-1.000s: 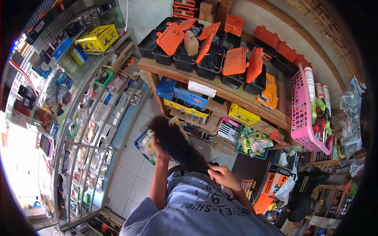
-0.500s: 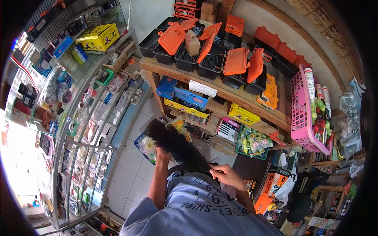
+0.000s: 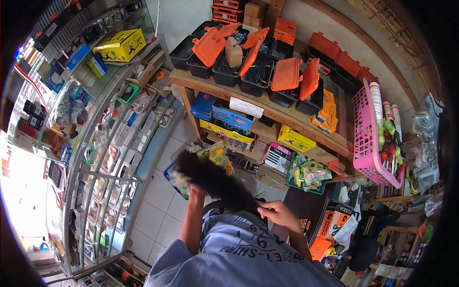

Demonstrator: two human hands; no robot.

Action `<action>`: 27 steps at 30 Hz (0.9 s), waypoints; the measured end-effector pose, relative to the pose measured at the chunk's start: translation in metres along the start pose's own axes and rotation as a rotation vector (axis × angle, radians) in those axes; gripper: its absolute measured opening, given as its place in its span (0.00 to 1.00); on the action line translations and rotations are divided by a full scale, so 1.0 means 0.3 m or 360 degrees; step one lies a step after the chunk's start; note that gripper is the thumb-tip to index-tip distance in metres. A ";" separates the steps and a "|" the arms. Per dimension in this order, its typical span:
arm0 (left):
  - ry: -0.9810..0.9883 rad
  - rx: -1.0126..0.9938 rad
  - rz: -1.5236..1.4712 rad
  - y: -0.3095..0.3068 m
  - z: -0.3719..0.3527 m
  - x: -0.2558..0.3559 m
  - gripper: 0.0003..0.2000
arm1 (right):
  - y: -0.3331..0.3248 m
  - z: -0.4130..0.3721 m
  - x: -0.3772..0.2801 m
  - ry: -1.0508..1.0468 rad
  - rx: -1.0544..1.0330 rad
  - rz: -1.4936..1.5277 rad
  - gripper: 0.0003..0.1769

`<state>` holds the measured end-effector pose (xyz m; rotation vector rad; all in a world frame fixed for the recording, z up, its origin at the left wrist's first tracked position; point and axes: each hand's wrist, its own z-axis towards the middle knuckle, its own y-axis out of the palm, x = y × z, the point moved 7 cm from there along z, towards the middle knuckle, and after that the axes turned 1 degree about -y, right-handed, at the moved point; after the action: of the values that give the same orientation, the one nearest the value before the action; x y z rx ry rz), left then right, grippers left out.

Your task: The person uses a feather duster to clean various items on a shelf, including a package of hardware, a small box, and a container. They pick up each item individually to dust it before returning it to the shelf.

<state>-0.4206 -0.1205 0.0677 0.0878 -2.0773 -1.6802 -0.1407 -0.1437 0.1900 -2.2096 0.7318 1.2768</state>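
your left hand (image 3: 196,192) is up in front of you, wrapped round a dark bushy bundle (image 3: 210,178). it looks like a length of hair or a duster, can't tell which. fingers are closed on it, but most of them are hidden behind the strands, so only the back of the hand & wrist show. your right hand (image 3: 279,215) is lower, close to your chest, w/ fingers curled in & pinching the bundle's lower end just above your grey-blue shirt (image 3: 239,253).

the bundle runs diagonally btwn both hands. the top end is fluffed out past the left hand & the bottom end is at the shirt collar. it's held in the air over the tiled floor (image 3: 158,210), touching nothing but your hands & shirt.

behind its top end is a blue basket (image 3: 167,173) of packets on the floor. beyond that is a wooden shelf (image 3: 267,112) w/ black bins, their orange lids (image 3: 286,74) flipped open. a pink basket (image 3: 366,138) hangs at the shelf's right end & a green basket (image 3: 306,174) of bagged items sits under it. a glass counter (image 3: 103,158) runs along your left, w/ a yellow box (image 3: 119,45) on its far end.
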 end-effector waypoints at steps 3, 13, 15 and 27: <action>-0.0336 0.0343 0.0402 0.000 -0.001 0.022 0.10 | -0.005 -0.011 0.010 0.0074 0.0053 0.0006 0.17; -0.0345 0.0311 0.0123 0.106 0.011 -0.018 0.19 | -0.089 -0.031 0.045 0.0016 0.0333 0.0124 0.14; -0.0280 0.0318 0.0096 0.105 0.018 -0.012 0.18 | -0.085 -0.042 0.060 0.0143 0.0088 0.0082 0.15; -0.0119 0.0194 0.0106 -0.102 0.057 0.003 0.23 | -0.088 -0.055 0.124 0.0158 0.0191 0.0143 0.13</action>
<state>-0.4353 -0.1128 0.0368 -0.0059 -2.2124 -1.5389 -0.0973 -0.1423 0.1682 -2.1765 0.9308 1.1401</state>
